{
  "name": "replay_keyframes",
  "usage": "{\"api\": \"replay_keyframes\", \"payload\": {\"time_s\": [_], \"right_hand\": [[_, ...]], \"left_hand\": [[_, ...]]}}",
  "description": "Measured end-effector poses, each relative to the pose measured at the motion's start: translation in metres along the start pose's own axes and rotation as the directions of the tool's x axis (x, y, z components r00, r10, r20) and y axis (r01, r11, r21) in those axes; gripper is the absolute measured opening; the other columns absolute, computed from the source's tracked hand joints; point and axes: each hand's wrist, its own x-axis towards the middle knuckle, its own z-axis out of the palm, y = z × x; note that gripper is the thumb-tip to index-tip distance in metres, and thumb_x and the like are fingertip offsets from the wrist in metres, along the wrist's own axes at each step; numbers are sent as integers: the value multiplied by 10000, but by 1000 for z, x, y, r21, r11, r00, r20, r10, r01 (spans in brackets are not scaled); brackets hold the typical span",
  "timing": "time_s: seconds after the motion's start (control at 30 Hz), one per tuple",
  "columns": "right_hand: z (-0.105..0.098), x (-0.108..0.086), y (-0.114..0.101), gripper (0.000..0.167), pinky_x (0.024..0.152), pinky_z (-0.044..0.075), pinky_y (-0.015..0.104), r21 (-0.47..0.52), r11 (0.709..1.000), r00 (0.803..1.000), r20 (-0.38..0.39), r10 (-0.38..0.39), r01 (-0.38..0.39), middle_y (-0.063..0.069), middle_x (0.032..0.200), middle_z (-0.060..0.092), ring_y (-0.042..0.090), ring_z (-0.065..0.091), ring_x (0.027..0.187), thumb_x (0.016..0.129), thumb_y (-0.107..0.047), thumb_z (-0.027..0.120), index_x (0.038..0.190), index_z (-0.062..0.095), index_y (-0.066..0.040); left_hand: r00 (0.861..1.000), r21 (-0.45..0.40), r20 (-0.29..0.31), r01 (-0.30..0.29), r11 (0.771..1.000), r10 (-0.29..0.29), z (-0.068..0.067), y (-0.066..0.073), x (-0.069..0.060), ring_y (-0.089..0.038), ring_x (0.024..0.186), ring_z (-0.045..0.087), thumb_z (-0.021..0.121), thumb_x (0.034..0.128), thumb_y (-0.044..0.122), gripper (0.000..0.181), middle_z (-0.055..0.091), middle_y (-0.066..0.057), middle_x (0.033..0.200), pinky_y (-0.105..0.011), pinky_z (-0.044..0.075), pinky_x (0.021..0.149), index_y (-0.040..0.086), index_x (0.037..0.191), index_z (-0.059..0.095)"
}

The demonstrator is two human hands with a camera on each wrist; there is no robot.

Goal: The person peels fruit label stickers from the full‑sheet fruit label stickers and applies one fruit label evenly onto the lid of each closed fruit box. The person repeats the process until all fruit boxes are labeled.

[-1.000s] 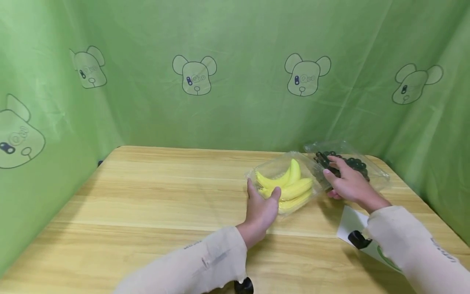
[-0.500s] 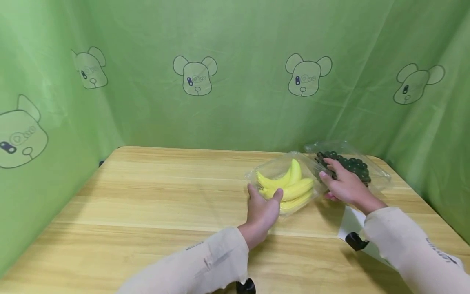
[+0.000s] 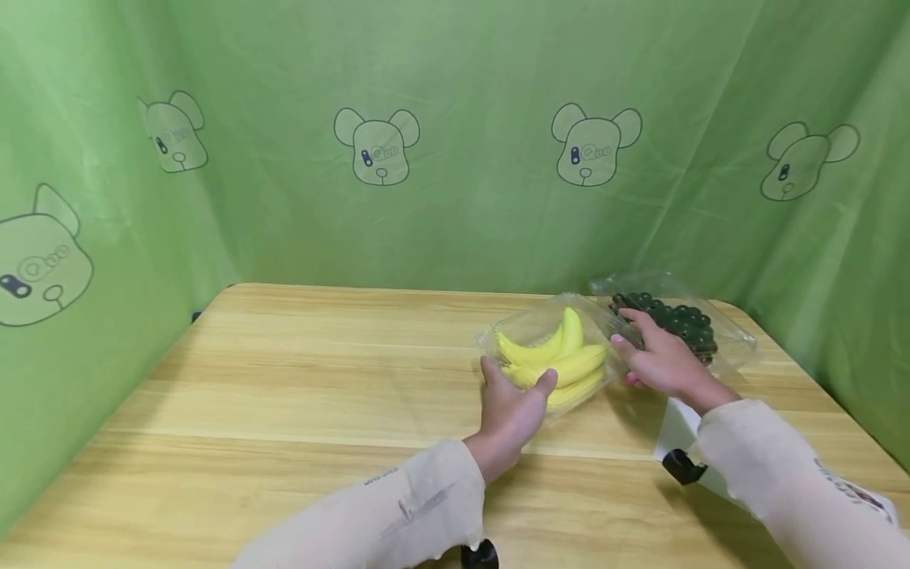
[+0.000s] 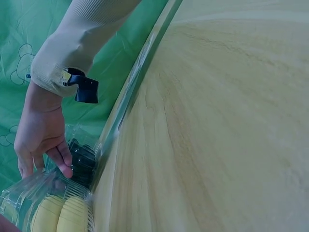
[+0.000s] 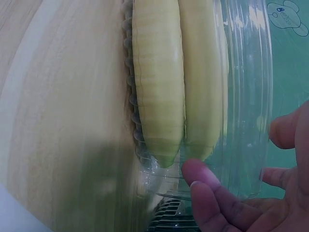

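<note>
Green curtain (image 3: 483, 229): The scene is backed by printed cloth, from which little trouble is to be expected.

Wood-look surface (image 3: 320, 379): Everything is gathered on its right half, where elbow room may be judged scarce.

Dark-fruit box (image 3: 732, 344): Set near the far right corner, it could be nudged toward the edge if it were knocked by a knuckle.

Banana box (image 5: 248, 106): Placed right of centre, between two hands, the clear shell could be flexed or popped if it were squeezed unevenly; whether it is raised or resting cannot be told.

Right hand (image 3: 661, 359): The box's right end is held by bent fingers, their tips against the slick plastic; a slip could be caused by so light a contact, though its firmness cannot be told.

Left hand (image 3: 508, 415): The near left corner is grasped, thumb over the front and fingers at the side; a twist could be caused by one-sided force.

Bananas (image 3: 572, 367): Seen loose inside, they could be rolled to one end by a tilt.

White item (image 3: 678, 427): Partly covered by the right sleeve (image 3: 768, 450), it could be dragged.

Black wrist device (image 3: 684, 468): The white edge could be snagged by it.
</note>
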Motion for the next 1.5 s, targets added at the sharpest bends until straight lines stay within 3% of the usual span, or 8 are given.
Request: {"api": "replay_keyframes", "payload": {"time_s": [0.17,0.37,0.5,0.63,0.77,1.1,1.5], "right_hand": [[1,0,1,728,685,507,382,-6,1000,1000,1,0,0,279,1119,588,242,629,695,1026,-465,367,1542,90,-32],[1,0,-1,737,714,507,419,-2,1000,1000,4,6,-6,294,1162,558,244,630,709,1024,-468,370,1542,84,-28],[0,0,0,759,777,487,514,-10,1000,1000,7,21,-21,164,912,648,247,634,718,1023,-473,368,1534,66,1],[-2,1,0,783,866,423,634,-39,999,1000,1,19,-19,92,799,660,224,631,700,1028,-470,355,1499,81,92],[-2,2,1,788,922,373,668,-49,999,1000,-8,22,-23,86,794,674,208,635,698,1025,-485,351,1482,134,119],[-1,2,0,800,885,417,618,-16,999,999,-10,38,-38,94,835,664,214,633,728,1017,-510,350,1481,158,112],[1,4,-5,808,898,411,605,25,998,999,-8,53,-53,106,844,658,234,648,757,1015,-514,354,1477,155,119]], "left_hand": [[1000,9,-1,-9,1000,9,1,-1,1,-338,1443,134,717,868,353,1062,84,-150,1604,-507,181,1158,85,1551,-50],[1000,10,10,-20,1000,20,0,-2,1,-342,1443,131,720,869,330,1068,76,-155,1604,-505,175,1159,83,1548,-66],[1000,12,7,-22,1000,22,1,-2,2,-346,1441,139,719,868,332,1063,83,-152,1604,-514,182,1156,92,1551,-60],[1000,21,-2,-27,999,27,1,-1,2,-351,1435,163,718,868,327,1052,106,-153,1601,-519,196,1151,100,1554,-47],[999,30,-12,-41,999,41,1,0,3,-343,1437,161,713,872,320,1032,116,-150,1600,-506,184,1157,95,1556,-26],[999,18,10,-42,999,42,-2,0,5,-335,1447,120,691,893,312,1007,78,-140,1607,-507,155,1163,90,1554,-35],[999,45,17,-44,998,43,-7,1,9,-340,1437,166,690,892,320,1004,130,-149,1598,-504,181,1159,90,1555,-28]]}}
